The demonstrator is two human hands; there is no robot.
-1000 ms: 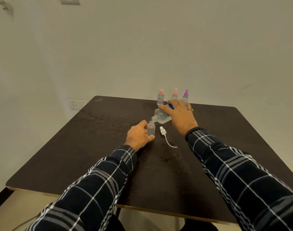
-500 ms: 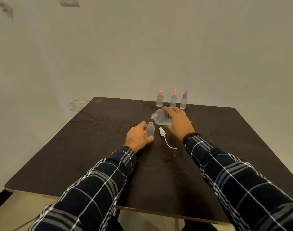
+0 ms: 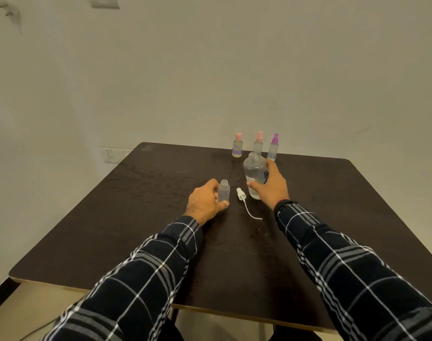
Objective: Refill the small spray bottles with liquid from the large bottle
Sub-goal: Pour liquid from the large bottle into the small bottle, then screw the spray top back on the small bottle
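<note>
Now left hand grips the uncapped small bottle; right hand clasps the upright large bottle; pour seemingly over; next, the sprayer needs threading back on.

Soft, even indoor light, rather dim, lays a warm greenish cast over the wall, which darkens far up and to the left of the large bottle. Shadows are faint and soft-edged. The dark bench carries a dull sheen to the left of and beyond the large bottle, bringing out its grain; nearer than the bottle it turns flat and dark. The open small bottle just left of it looks fairly crisp, while the three capped bottles behind it are slightly soft. Wide-angle stretch bows the bench edges and swells the sleeves well below the bottle.
</note>
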